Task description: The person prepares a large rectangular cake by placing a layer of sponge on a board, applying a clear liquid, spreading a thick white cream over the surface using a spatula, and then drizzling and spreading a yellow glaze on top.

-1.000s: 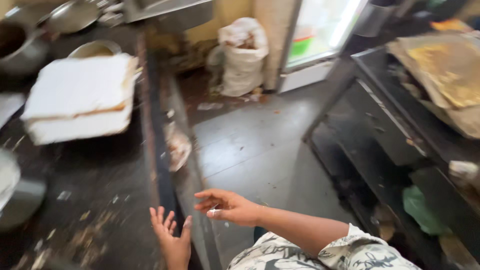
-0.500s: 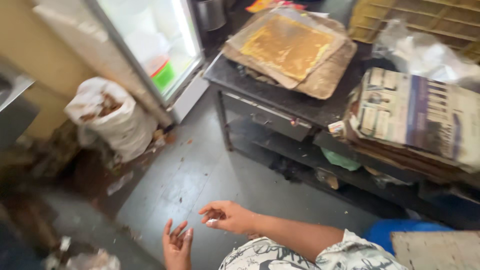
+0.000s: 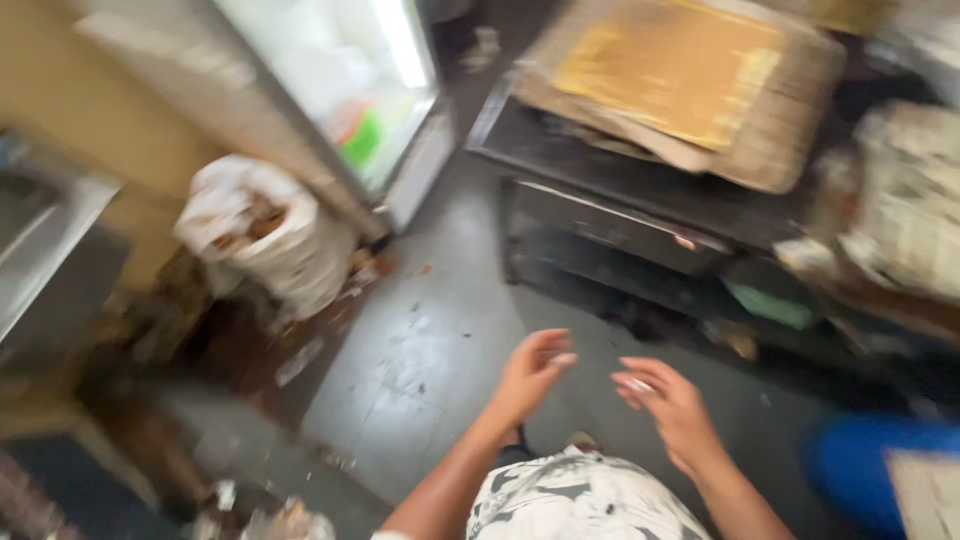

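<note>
Left grip: the left hand (image 3: 528,375) hangs over the floor with its fingers loosely curled and apart, holding nothing.
Right grip: the right hand (image 3: 672,408) is held just beside it, fingers spread; a small pale speck sits at the fingertips (image 3: 634,384), too blurred to tell what it is or whether it is pinched.
Step in hand: judging from the pose, both hands are between holds, carried in front of the body while the person faces the dark metal desk (image 3: 640,195).
Next move: any reach toward that desk calls for a stretch forward across bare floor (image 3: 440,330).
On the desk: flattened cardboard (image 3: 690,80) lies tilted on top; a lower shelf (image 3: 700,300) holds clutter.
Edges: the desk's front edge runs ahead; a glass-door fridge (image 3: 340,90) stands to the left, a filled white sack (image 3: 270,245) at its foot.
Open room: a floor lane between sack and desk; a blue thing (image 3: 870,470) crowds the right.
</note>
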